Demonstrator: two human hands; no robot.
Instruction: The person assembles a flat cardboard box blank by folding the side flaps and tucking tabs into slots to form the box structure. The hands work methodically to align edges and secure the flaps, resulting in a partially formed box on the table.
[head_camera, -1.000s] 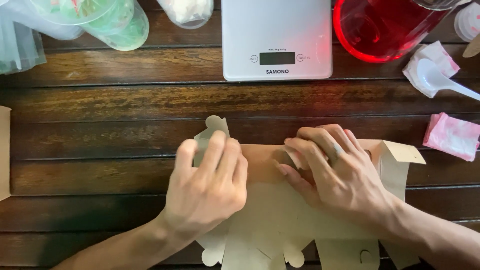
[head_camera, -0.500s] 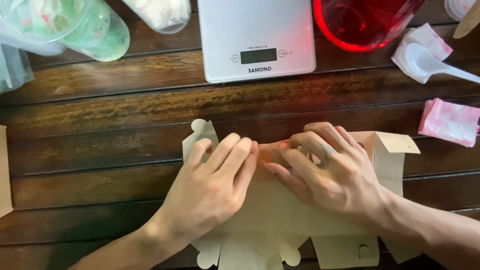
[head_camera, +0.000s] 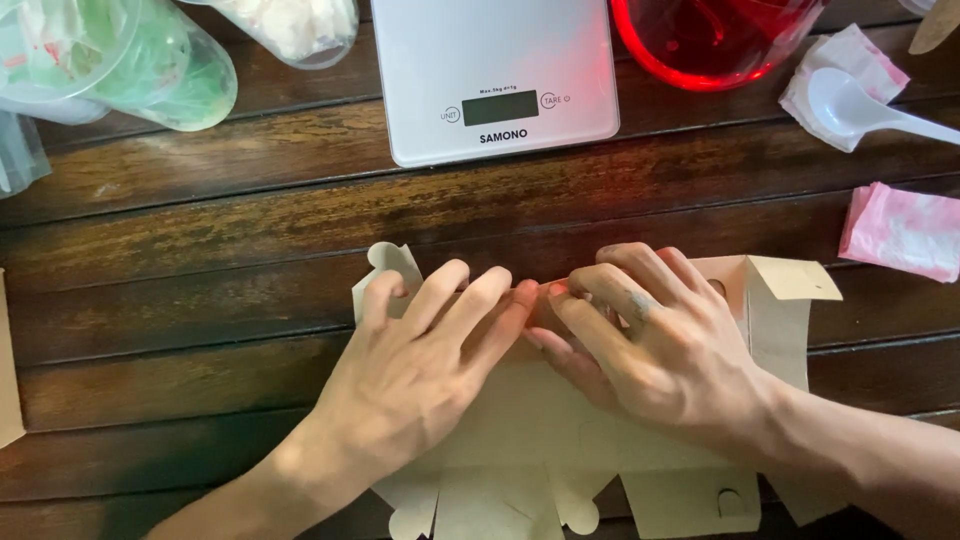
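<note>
Two hands press flat on an unfolded tan cardboard box blank (head_camera: 520, 420) at the near middle of the dark wooden table (head_camera: 200, 220). From the head view we see our left hand (head_camera: 420, 370) and right hand (head_camera: 660, 345) side by side, fingers stretched out and fingertips nearly meeting along a fold; neither grips anything. Tabs of the blank stick out at the left, right and near edges. Beyond it sits a white kitchen scale (head_camera: 500, 75), with clear plastic cups (head_camera: 150, 60) far left, a red glass bowl (head_camera: 710, 40) far right, a white plastic spoon (head_camera: 860, 100) and a pink sachet (head_camera: 900, 230) at right.
</note>
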